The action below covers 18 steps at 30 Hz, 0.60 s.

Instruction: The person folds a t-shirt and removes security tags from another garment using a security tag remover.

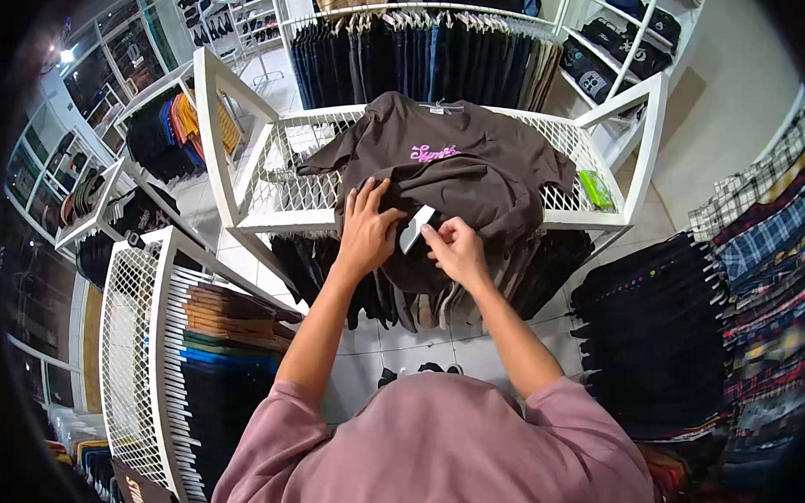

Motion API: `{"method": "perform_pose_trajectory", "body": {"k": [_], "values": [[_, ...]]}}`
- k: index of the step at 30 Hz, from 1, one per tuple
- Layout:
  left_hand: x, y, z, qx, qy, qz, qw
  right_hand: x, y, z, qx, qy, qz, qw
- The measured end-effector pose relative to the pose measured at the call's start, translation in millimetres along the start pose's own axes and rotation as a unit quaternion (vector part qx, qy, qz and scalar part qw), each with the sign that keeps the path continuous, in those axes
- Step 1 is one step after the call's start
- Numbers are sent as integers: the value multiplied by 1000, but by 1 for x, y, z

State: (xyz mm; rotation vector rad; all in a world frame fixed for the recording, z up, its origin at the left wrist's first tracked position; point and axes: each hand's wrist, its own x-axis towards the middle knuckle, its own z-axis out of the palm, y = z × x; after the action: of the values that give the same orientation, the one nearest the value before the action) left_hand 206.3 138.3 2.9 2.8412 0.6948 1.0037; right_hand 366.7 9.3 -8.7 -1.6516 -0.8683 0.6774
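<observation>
A dark brown T-shirt (504,149) with pink lettering on its chest lies spread, collar away from me, over a white mesh rack top (277,150). Its lower part is bunched and hangs over the near rail. My left hand (368,228) rests on the bunched cloth, fingers stretched out and apart. Between the thumb and fingers of my right hand (456,249) is the edge of a small white and grey tag (416,230), held just over the shirt. Whether the tag is attached to the shirt is hidden.
A bright green packet (594,189) lies at the rack's right end. Trousers (322,271) hang beneath the mesh. Hanging jeans (427,57) line the back, folded-looking garments on a second white rack (133,357) stand left, and plaid shirts (758,228) hang at right.
</observation>
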Motion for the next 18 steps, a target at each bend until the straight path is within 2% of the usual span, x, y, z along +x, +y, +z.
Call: {"method": "perform_pose_trajectory", "body": {"k": [2, 3, 5, 8, 9, 14, 16, 18], "values": [[-5, -7, 13, 2, -8, -11, 1000, 4, 2, 21, 125, -17, 103, 987], [-8, -11, 19, -8, -10, -25, 1000, 6, 9, 28, 127, -16, 104, 986], [-10, -17, 22, -19, -18, -36, 999, 13, 23, 38, 307, -38, 86, 947], [-12, -17, 20, -22, -20, -39, 999, -7, -1, 19, 282, -54, 120, 950], [-13, -18, 20, -26, -18, -43, 999, -13, 8, 7, 274, -88, 107, 952], [-11, -17, 22, -40, -13, -54, 998, -71, 8, -73, 221, -214, 160, 938], [-8, -16, 19, -69, 1, -67, 995, -82, -2, -95, 196, -234, 163, 938], [-7, -14, 17, -90, 14, -78, 993, -85, 0, -109, 204, -308, 157, 916]]}}
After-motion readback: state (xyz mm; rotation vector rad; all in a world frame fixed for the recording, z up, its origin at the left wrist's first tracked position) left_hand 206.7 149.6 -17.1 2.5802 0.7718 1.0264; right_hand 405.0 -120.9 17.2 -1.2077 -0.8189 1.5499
